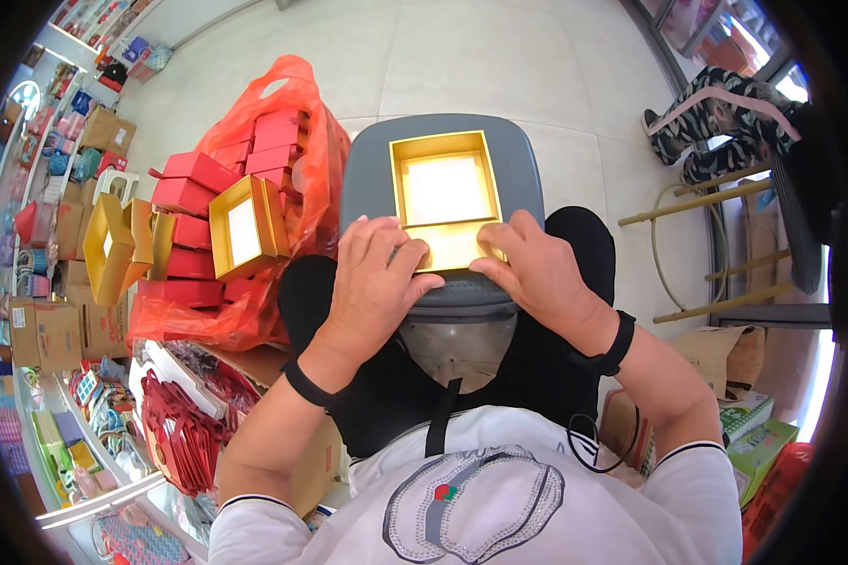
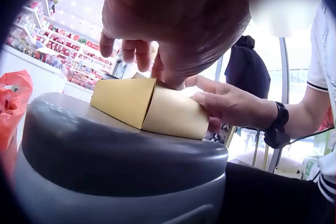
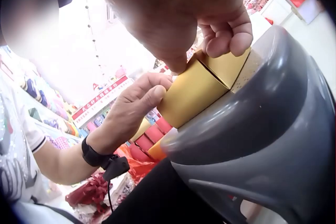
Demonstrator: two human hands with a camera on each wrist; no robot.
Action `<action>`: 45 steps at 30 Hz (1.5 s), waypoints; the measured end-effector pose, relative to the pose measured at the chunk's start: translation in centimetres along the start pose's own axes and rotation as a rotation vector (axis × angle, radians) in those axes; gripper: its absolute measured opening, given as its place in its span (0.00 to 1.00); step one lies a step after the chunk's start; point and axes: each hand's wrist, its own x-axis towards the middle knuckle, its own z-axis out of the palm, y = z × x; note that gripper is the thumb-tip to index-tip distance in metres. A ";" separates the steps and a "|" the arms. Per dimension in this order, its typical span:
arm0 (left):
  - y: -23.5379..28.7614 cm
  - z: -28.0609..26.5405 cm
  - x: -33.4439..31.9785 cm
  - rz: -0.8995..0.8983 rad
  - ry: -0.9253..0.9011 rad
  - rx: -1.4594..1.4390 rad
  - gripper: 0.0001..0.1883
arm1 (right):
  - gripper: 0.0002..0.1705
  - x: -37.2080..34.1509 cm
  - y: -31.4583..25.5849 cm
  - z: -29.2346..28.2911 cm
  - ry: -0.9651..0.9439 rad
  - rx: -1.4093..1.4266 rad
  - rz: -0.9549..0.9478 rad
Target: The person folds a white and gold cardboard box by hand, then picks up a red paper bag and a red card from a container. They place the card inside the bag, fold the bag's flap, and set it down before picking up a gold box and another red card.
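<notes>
A gold cardboard box (image 1: pixel 454 249) without a lid sits on a grey plastic stool (image 1: pixel 520 155), its brightly lit inside facing up. Along its near side a gold panel lies between the two hands. My left hand (image 1: pixel 367 273) pinches the near left corner, thumb at the front edge and fingers bent over the top. At the near right corner my right hand (image 1: pixel 545 275) does the same with thumb and index finger. From the left wrist view, the box's outer sides (image 2: pixel 176 113) meet at an upright corner with a narrow dark seam.
Left of the stool, an orange plastic bag (image 1: pixel 297 80) holds several red boxes (image 1: pixel 187 196). A gold box (image 1: pixel 245 231) rests on them, and more gold box parts (image 1: pixel 111 247) lie farther left. A gold metal rack (image 1: pixel 725 202) and another person's legs (image 1: pixel 725 108) are at the right.
</notes>
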 end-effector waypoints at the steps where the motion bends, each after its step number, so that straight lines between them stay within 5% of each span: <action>1: 0.2 -0.5 0.2 0.008 -0.022 0.007 0.22 | 0.25 0.0 -0.1 -0.3 -0.018 -0.004 -0.025; 5: 0.4 0.2 0.0 0.053 -0.070 0.056 0.21 | 0.21 0.0 0.4 0.2 0.003 -0.048 -0.143; 21: 0.7 0.5 1.7 0.074 -0.397 0.169 0.12 | 0.15 1.3 1.4 0.1 -0.266 -0.064 -0.137; 33: 0.5 0.9 1.2 0.067 -0.350 0.149 0.09 | 0.17 1.7 1.3 0.4 -0.283 -0.120 -0.153; 45: -1.7 -4.1 -3.2 -0.003 0.014 0.069 0.08 | 0.12 4.3 -5.6 0.8 -0.170 -0.018 -0.227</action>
